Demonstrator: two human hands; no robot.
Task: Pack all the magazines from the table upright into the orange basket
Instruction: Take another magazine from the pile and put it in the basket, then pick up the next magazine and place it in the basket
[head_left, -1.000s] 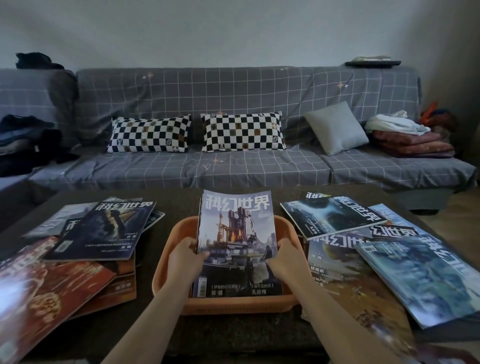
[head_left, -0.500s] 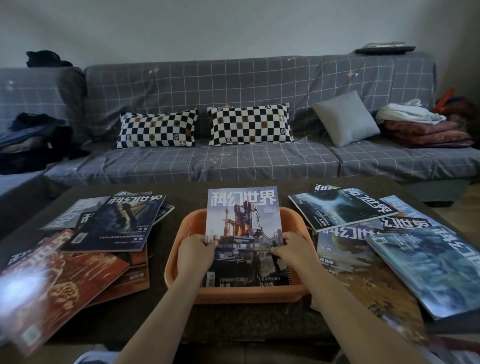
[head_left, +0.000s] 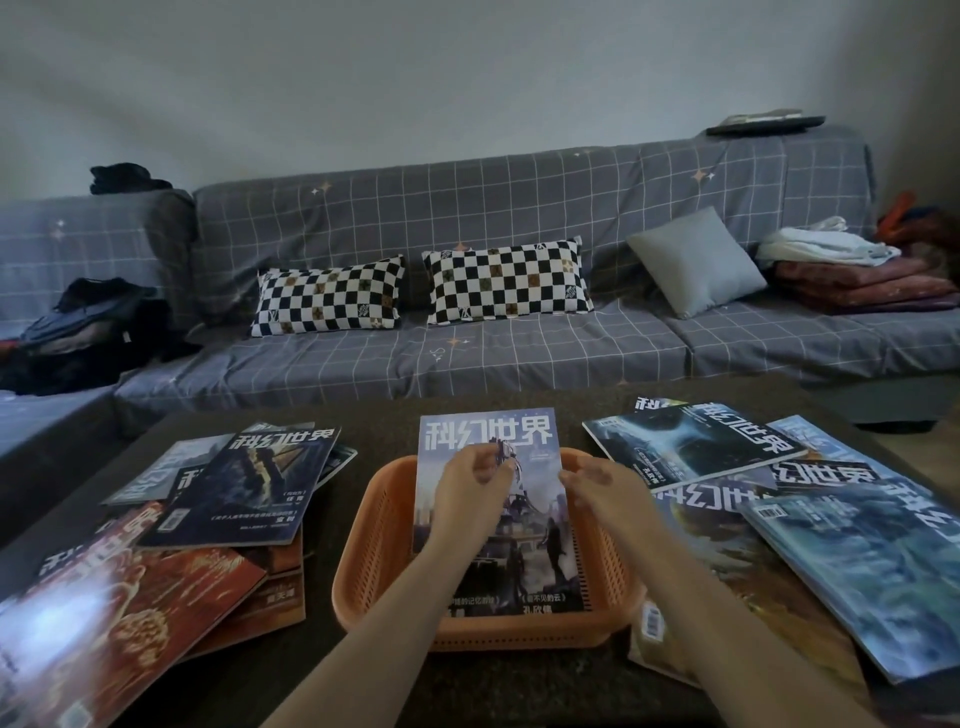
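Blue-covered glossy magazine (head_left: 488, 499) seated in orange perforated plastic basket (head_left: 363, 561) at worktop (head_left: 322, 670) centre, leaning toward far rim. Left hand (head_left: 470, 496) and right hand (head_left: 605, 493) held in front of cover, grip of both loose, fingers spread, nothing clasped. Judged: cover to be steadied upright against wall, room kept for left pile (head_left: 171, 545) and right spread (head_left: 831, 519).
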